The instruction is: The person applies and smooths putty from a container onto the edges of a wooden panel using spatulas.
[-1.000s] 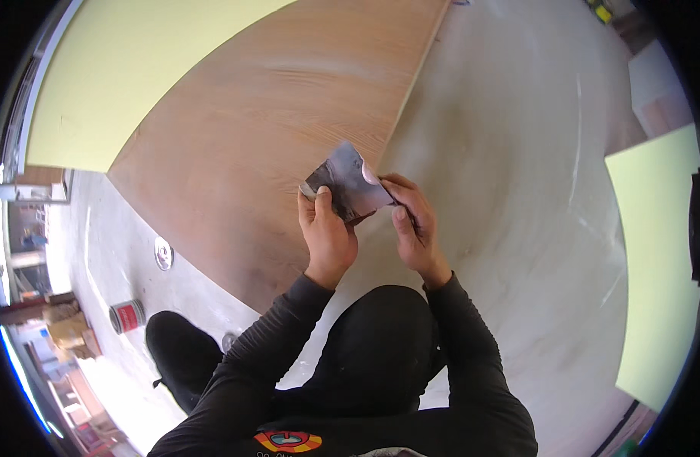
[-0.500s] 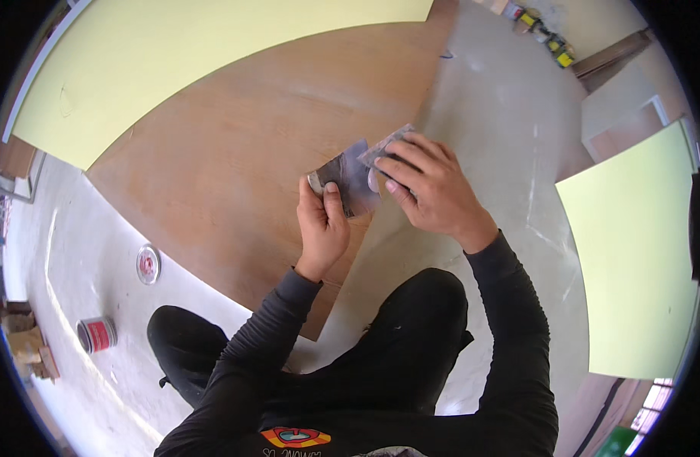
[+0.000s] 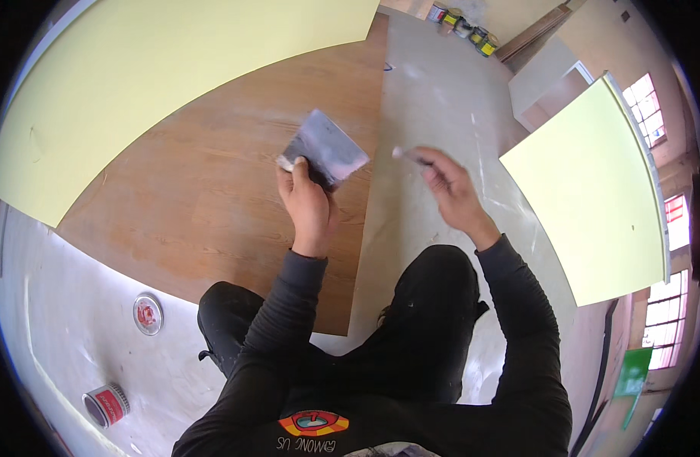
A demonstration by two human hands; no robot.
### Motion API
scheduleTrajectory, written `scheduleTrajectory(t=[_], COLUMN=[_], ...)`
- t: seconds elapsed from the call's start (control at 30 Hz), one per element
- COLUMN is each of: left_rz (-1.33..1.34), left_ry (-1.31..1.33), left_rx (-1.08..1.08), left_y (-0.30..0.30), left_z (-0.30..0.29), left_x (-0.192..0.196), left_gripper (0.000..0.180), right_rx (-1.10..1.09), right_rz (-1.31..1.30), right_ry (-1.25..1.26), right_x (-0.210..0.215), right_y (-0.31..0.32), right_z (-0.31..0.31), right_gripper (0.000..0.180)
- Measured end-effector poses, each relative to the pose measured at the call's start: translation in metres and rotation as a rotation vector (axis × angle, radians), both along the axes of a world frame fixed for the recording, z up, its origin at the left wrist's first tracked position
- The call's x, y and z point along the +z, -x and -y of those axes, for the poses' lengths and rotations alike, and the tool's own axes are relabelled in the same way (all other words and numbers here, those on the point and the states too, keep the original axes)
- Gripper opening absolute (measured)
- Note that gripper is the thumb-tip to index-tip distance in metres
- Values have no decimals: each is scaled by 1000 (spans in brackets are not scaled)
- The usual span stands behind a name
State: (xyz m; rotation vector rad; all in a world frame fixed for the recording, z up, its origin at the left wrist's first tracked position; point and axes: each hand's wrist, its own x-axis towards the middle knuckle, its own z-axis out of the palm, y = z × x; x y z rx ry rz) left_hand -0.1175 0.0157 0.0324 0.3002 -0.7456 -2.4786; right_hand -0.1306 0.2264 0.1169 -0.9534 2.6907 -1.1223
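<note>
Gripping a wide grey putty knife (image 3: 325,148) in my left hand (image 3: 308,204) above the brown wood panel (image 3: 213,190), my right hand (image 3: 450,189) pinches a small pale object (image 3: 402,153) over the grey board (image 3: 434,114).

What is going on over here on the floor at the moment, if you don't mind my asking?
A person kneels at the edge of a brown wooden board lying on the grey floor. The left hand holds up a flat scraper blade smeared with grey. The right hand is off to the side, pinching something small. An open tin and its lid lie nearby.
</note>
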Motion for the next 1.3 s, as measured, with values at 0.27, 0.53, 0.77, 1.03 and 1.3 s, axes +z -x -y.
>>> scheduleTrajectory(t=[0.27,0.53,0.77,1.03,1.3], left_rz=[42,147,172,417,389], left_ry=[-270,-9,911,1169,-83], left_rx=[-428,-143,31,188,-109], left_y=[22,60,92,111,32], left_z=[-57,-96,-123,-100,47], left_x=[-18,-64,-130,-151,-234], left_gripper=[22,16,11,19,31], right_rx=[106,9,182,357,-246], right_rz=[-219,-208,-417,-99,36], right_ry=[261,-164,-160,82,573], right_x=[-19,-69,-131,-255,-368], right_y=[23,95,138,129,191], right_z=[21,-72,-83,-95,-66], right_gripper=[29,27,30,25,42])
